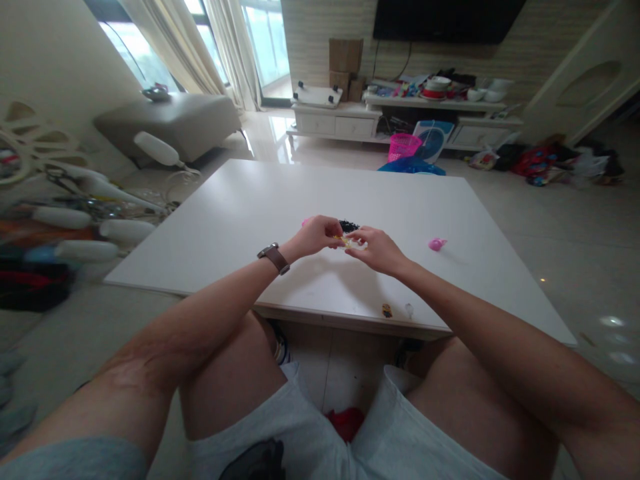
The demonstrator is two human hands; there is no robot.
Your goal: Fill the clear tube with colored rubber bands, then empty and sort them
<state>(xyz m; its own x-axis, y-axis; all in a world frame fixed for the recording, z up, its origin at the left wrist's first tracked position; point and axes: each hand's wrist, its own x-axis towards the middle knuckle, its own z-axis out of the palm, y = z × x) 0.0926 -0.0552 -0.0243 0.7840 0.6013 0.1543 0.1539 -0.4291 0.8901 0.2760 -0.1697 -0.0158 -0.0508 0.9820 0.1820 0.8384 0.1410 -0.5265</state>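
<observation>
Over the middle of the white table (pixel 280 200), my left hand (pixel 319 236) and my right hand (pixel 373 249) meet with fingers closed. Between them is a small clear piece with yellow bits (pixel 345 243), pinched from both sides; its exact kind is too small to make out. Just behind the fingers lies a pile of small black pieces (pixel 349 226). A bit of something pink (pixel 305 222) shows past my left hand, mostly hidden. To the right sits a small pink object (pixel 437 245). Near the front edge are a small yellow-and-dark figure (pixel 387 311) and a clear small piece (pixel 409 311).
Beyond the table stand a pink basket (pixel 404 145) and a blue item (pixel 413 165) by a low white cabinet (pixel 330 124). A lamp-like fixture with white shades (pixel 156 148) is close to the table's left side. My knees are under the front edge.
</observation>
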